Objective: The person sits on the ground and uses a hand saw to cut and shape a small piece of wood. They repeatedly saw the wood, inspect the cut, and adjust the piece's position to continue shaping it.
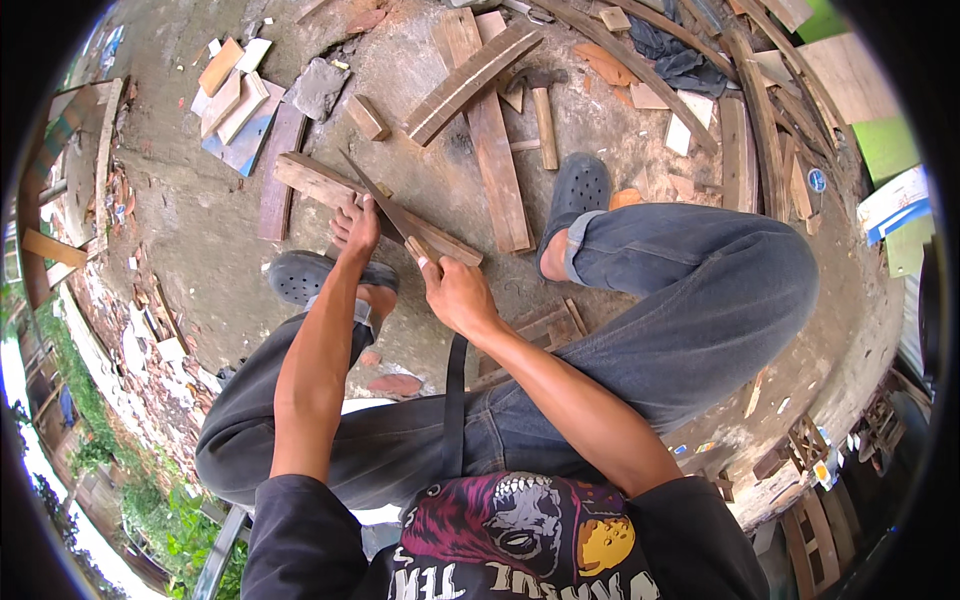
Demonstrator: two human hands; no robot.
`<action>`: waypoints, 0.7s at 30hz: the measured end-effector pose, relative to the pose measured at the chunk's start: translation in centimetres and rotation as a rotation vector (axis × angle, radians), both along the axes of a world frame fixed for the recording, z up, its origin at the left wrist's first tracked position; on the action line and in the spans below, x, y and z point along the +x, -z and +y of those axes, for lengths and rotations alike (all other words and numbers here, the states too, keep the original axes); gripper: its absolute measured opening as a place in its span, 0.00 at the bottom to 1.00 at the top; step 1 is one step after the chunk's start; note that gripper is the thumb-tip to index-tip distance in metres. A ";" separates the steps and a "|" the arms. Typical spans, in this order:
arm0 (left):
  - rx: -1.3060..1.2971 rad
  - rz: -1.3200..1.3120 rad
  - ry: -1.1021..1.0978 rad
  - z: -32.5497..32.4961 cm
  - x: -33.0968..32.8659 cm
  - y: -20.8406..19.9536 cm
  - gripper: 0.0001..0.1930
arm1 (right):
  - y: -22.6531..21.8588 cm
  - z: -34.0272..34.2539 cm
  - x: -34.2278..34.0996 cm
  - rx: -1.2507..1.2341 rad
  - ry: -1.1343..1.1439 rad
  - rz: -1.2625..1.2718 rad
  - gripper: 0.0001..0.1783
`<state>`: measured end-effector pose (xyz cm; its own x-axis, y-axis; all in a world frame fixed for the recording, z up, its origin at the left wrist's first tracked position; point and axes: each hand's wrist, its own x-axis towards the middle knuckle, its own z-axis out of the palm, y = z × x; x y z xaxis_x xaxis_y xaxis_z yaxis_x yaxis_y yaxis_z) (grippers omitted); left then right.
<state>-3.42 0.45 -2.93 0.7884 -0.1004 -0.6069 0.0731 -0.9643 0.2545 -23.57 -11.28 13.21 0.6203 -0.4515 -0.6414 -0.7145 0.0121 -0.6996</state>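
A worn wooden plank lies slantwise in front of me, between my feet. My left hand is closed round its near edge, bracing it. In my right hand I grip the light wooden handle of a handsaw. Its dark blade tapers to a point up and to the left, and crosses over the plank close to my left hand. The teeth are too small to make out. Part of the plank is hidden under the blade and my fingers.
Beyond the plank lie long boards, a short wood block and a hammer. A grey stone sits near cut wood pieces at far left. More timber is heaped at right. My clogs flank the work.
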 end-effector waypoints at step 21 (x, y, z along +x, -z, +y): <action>-0.055 0.162 0.026 0.6 0.4 -1.5 0.41 | 2.9 -2.4 2.2 0.157 -0.100 0.027 0.32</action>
